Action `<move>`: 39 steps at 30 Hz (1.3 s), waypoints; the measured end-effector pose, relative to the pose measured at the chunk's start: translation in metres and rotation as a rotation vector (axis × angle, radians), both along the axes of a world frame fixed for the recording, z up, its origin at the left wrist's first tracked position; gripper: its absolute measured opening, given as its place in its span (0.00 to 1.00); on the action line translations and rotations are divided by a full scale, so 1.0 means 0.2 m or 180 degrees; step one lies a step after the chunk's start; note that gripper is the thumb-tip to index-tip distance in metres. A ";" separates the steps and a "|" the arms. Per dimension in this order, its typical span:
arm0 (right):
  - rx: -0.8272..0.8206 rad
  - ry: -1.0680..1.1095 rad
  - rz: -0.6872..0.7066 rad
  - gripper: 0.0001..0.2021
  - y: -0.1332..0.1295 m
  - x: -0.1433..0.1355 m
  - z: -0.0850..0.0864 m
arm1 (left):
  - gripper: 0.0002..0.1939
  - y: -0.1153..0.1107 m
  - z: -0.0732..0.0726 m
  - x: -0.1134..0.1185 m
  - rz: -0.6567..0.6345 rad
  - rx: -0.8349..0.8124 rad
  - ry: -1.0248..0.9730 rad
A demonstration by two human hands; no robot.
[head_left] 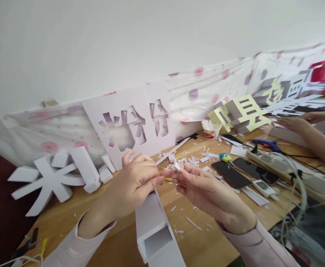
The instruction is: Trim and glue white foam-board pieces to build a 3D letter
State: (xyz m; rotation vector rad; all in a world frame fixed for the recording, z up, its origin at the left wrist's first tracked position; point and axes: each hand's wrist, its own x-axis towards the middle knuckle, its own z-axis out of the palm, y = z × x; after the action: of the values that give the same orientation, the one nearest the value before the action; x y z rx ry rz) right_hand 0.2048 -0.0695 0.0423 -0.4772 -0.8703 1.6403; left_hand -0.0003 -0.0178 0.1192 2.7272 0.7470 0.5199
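Note:
My left hand [140,180] has its fingers curled over the far end of a long white foam-board box piece [150,218], which has a rectangular opening near me. Its thumb and index finger point toward my right hand. My right hand [207,189] is closed, pinching a small crumpled white scrap [177,165] between thumb and fingertips, just above the table. The two hands' fingertips nearly meet. A small yellow object [168,179] shows between them, partly hidden.
White 3D character parts [53,178] stand left. A cut-out board [134,126] leans on the wall. Paper scraps [191,159], phones [230,174], a blue glue gun [266,144], a power strip [279,163] and a paper cup [211,129] lie right, near another person's hands [298,126].

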 end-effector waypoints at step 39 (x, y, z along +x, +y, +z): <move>-0.0276 0.1445 0.1723 0.10 0.24 -0.08 0.06 | 0.12 0.00 -0.02 0.10 0.0366 0.0040 -0.1836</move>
State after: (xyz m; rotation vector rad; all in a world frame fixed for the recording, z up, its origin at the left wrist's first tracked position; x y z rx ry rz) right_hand 0.1884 -0.0205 0.0534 0.0968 -0.6116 2.1727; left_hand 0.0205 -0.0178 0.1156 2.3541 0.7354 1.2627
